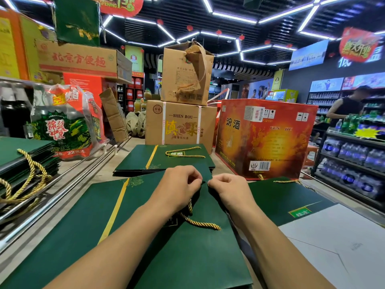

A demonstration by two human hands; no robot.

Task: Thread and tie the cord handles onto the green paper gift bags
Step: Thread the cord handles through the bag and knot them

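Our grip is narrow on both sides. The left hand [179,184] has its fingertips pinched together at the top edge of the green bag [166,247], and the right hand [228,187] pinches the same edge just beside it, so the two sets of fingertips nearly touch. What sits between the fingertips is too small to make out. The gold cord [200,223] runs out from under the left palm and lies loose across the bag's face toward us, so we judge that the left holds one end of it at a hole while the right steadies the paper. The bag lies flat on the tabletop [100,174], its mouth away from us. This handle looks unfinished: one free end trails and no loop shows above the edge. Beyond the hands, a stack of bags [145,161] already carries a handle [187,149]. Another corded bag [291,201] lies to the right beside a white sheet [343,247], and more corded bags [20,155] are piled at the left. So we judge several done, and this one mid-threading with its knot yet to tie
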